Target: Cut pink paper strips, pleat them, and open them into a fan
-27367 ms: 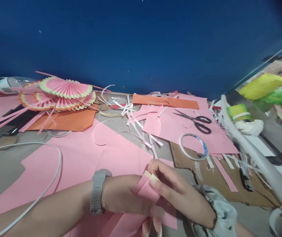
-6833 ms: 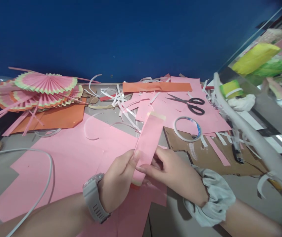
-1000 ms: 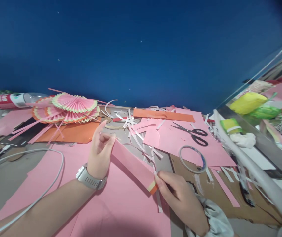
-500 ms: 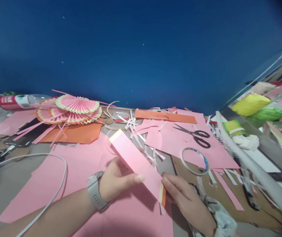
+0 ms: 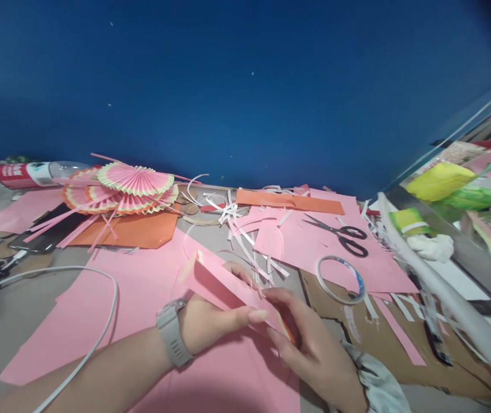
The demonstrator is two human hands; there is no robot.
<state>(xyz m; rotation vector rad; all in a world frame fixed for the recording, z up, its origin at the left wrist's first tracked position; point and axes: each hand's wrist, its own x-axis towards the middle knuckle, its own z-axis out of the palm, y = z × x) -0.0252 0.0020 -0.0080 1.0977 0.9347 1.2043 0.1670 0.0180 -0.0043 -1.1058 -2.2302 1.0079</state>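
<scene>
A folded pink paper strip (image 5: 223,281) with pale yellow and orange at its ends is held slantwise between my two hands. My left hand (image 5: 211,321), a grey watch at its wrist, grips the strip with the thumb along its near side and fingers behind. The right hand (image 5: 301,338) pinches the lower right end, thumb below and fingers above. Large pink paper sheets (image 5: 142,298) lie beneath. Pleated paper fans (image 5: 136,186) in pink, yellow and orange sit at the back left on an orange sheet (image 5: 142,230).
Black-handled scissors (image 5: 342,234) and a tape roll (image 5: 341,280) lie on pink paper at the right. Brown cardboard (image 5: 374,350) bears a cutter knife (image 5: 437,338). White paper scraps (image 5: 230,212) and an orange strip (image 5: 291,201) lie behind. A white cable (image 5: 114,292) crosses the left.
The strip has tilted in my hands, and a fold now stands up along its length. My right hand has moved slightly up and left along it, thumb apart from the fingers.
</scene>
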